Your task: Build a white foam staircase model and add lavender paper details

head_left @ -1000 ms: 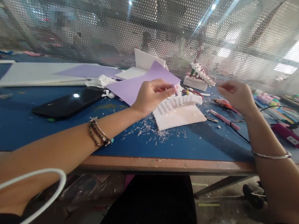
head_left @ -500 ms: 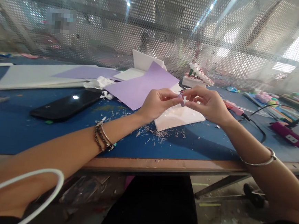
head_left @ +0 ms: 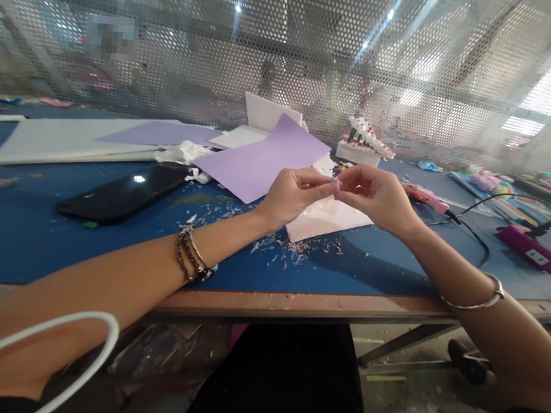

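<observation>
Between the fingertips of both hands is a small purple piece (head_left: 335,182), mostly covered, so its exact shape is hard to make out. My left hand (head_left: 293,194) pinches it from the left with thumb and forefinger. From the right, my right hand (head_left: 376,195) pinches the same piece, its fingers curled in. Under the hands lies a white board (head_left: 325,218) with small shavings (head_left: 301,250) scattered at its near edge. A large purple sheet (head_left: 255,160) rests just beyond my left hand.
A black phone (head_left: 121,194) lies at left, near crumpled white paper (head_left: 184,153) and white boards (head_left: 75,140). A white model with red dots (head_left: 364,140) stands behind. At right are a pink corded tool (head_left: 424,197) and a magenta power strip (head_left: 534,247). Perforated metal mesh (head_left: 307,50) closes the back.
My right hand's fingers have closed in on the purple piece, with the thumb now meeting my left fingertips. The piece is more covered than before. My left hand has barely moved.
</observation>
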`<state>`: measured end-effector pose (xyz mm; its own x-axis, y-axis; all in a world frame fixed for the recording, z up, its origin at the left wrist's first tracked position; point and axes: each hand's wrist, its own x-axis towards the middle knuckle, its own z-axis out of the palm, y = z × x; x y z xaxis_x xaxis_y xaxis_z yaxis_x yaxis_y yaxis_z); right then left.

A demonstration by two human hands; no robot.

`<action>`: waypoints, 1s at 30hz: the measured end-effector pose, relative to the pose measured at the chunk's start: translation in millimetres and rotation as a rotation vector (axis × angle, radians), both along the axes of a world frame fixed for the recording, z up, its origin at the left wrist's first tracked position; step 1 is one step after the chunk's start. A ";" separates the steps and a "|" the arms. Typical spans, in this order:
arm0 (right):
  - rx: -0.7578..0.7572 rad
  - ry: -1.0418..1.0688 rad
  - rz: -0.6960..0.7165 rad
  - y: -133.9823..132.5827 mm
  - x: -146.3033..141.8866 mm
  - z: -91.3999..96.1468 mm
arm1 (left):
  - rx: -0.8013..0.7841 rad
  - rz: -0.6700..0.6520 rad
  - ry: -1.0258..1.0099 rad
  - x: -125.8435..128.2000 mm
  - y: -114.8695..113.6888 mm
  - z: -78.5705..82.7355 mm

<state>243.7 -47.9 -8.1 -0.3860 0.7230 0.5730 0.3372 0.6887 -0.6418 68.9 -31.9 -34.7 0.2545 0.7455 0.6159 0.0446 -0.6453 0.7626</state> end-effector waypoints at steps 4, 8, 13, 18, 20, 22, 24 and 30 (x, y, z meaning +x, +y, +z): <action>0.001 0.048 -0.017 1.3 -0.4 -1.9 | -0.023 -0.032 0.004 -0.1 1.1 -1.0; 0.027 0.069 -0.037 1.4 -0.1 -2.0 | -0.012 -0.059 0.028 -0.7 2.3 -1.9; 0.065 0.073 -0.093 1.7 -1.5 -4.3 | 0.012 -0.001 0.019 -0.3 3.7 -3.0; 0.077 0.082 -0.153 4.0 -1.0 -6.8 | 0.052 0.085 0.045 0.1 4.5 -3.9; 0.082 0.073 -0.175 4.2 -0.9 -7.1 | 0.067 0.114 0.059 0.8 3.4 -3.7; 0.083 0.073 -0.190 4.2 -1.5 -7.6 | 0.079 0.140 0.067 2.0 1.8 -3.4; 0.084 0.078 -0.198 4.6 -2.3 -8.2 | 0.091 0.165 0.077 3.0 0.9 -3.1; -0.012 0.115 -0.212 10.2 7.5 -6.7 | 0.207 0.272 0.256 -8.9 11.7 0.7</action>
